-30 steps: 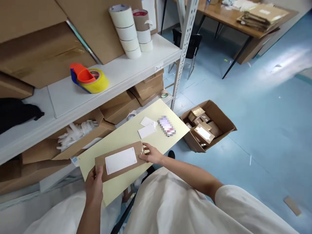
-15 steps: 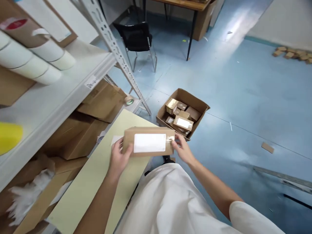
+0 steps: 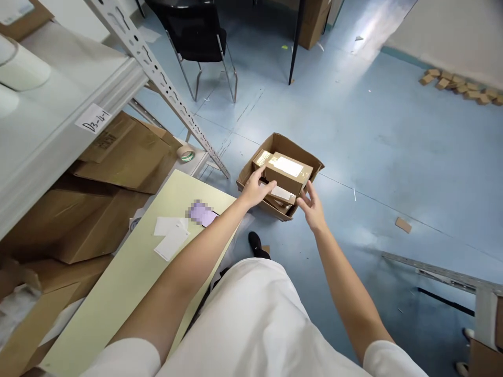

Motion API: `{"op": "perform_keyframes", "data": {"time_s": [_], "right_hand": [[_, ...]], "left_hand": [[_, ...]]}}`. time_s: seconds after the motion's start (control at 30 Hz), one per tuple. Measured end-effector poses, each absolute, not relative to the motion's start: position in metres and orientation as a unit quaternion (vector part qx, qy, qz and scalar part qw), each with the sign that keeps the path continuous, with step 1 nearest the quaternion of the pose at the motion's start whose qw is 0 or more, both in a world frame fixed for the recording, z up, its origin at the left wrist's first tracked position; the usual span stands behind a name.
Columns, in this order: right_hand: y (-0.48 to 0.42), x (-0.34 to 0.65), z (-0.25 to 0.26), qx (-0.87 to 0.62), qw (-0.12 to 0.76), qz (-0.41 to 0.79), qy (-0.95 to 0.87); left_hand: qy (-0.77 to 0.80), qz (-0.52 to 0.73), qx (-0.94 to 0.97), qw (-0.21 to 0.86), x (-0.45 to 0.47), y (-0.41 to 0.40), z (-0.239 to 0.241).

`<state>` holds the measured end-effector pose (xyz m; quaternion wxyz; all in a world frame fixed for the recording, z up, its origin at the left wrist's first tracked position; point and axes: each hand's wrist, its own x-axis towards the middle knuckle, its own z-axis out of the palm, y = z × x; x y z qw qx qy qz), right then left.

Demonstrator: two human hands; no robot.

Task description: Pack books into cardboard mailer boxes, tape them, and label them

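Note:
A long brown cardboard box [image 3: 286, 178] with a white label lies on top of other small boxes inside an open carton [image 3: 293, 145] on the floor. My left hand [image 3: 256, 189] is at the near left side of the long box, thumb and fingers apart. My right hand [image 3: 313, 208] is beside the box's right end with its fingers spread. Both hands look open, with no grip on the box. Beneath it, another labelled box [image 3: 283, 193] shows partly; the rest of the carton's contents are mostly hidden.
At left, a pale yellow table [image 3: 106, 293] holds white paper slips [image 3: 172, 242] and a blurred purple phone-like item [image 3: 202, 213]. Metal shelving [image 3: 168, 89] with cartons and a tape roll [image 3: 186, 153] stands beyond. A black chair [image 3: 192, 34] is further back. A metal frame [image 3: 436, 269] is at right.
The long box has moved from over the table's edge into the carton, and my hands have gone forward with it and opened. The slips and purple item on the table are now uncovered.

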<state>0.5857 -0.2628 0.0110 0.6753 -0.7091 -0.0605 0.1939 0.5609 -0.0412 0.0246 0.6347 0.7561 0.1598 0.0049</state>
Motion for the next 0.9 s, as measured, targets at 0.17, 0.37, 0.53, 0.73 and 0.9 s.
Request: {"op": "perform_keyframes", "data": {"time_s": [0.17,0.37,0.53,0.73,0.9], "right_hand": [[-0.248,0.539,0.002,-0.692,0.668,0.271,-0.036],[-0.213,0.508,-0.001,-0.691,0.601,0.390,-0.095],[-0.134,0.480,0.010,-0.699,0.491,0.461,-0.242],[-0.060,0.372,0.026,-0.604,0.311,0.523,-0.514],[-0.040,0.255,0.031,-0.489,0.163,0.517,-0.684]], "left_hand": [[0.300,-0.030,0.653,0.695,0.437,-0.036,0.027],[0.550,0.076,0.546,0.627,0.282,-0.024,0.031],[0.622,0.201,0.505,0.563,0.216,-0.027,0.043],[0.670,0.332,0.457,0.482,0.129,-0.079,0.051],[0.746,0.391,0.363,0.398,0.024,-0.148,0.046]]}}
